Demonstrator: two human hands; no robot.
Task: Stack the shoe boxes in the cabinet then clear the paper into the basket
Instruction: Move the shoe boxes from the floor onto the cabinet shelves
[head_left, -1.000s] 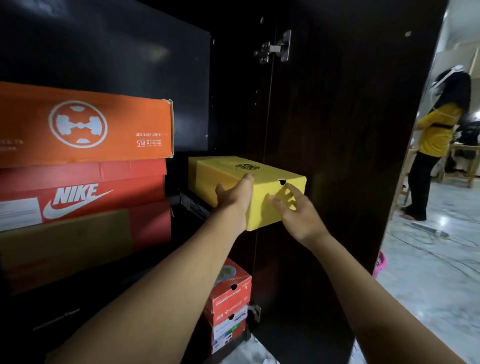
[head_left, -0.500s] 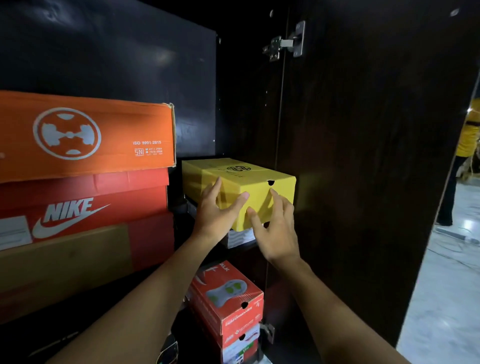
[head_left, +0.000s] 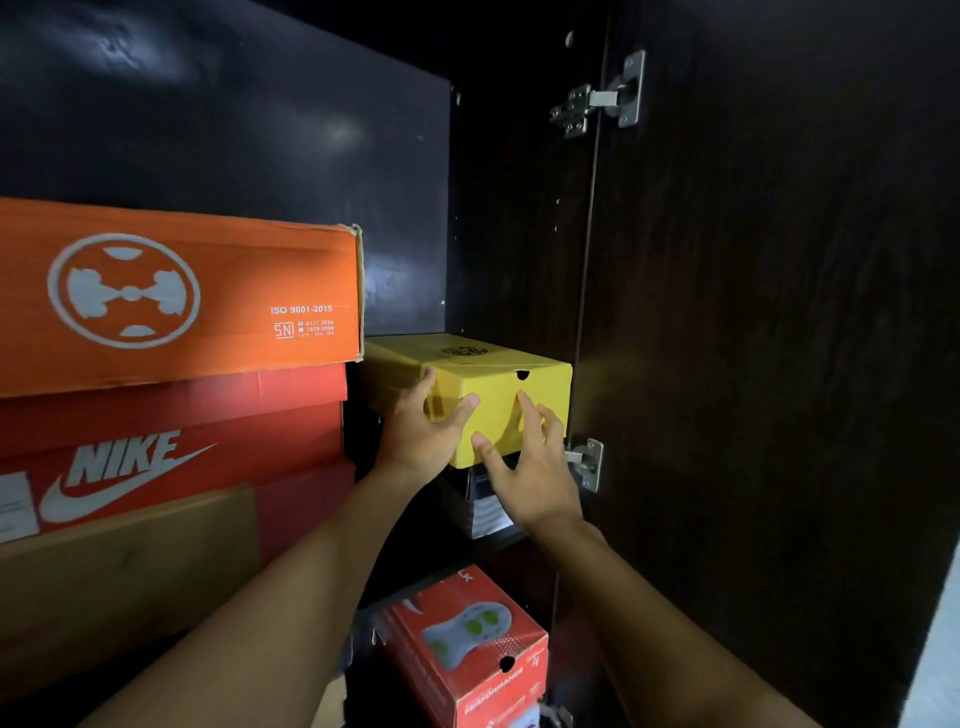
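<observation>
Cabinet open, door swung out to the right for access. Left side: orange box on red box on brown box, stacked flush to fill that bay. Yellow box just right of the stack: rests on a dark box, front face outward, apparently being squared in to save room. Lower box one level down. Left hand: straddles the front-left corner, thumb on the front face, fingers straight along the side, steadying. Right hand: fingers spread flat on the front face, pressing, not pinching. Paper and basket not in view.
</observation>
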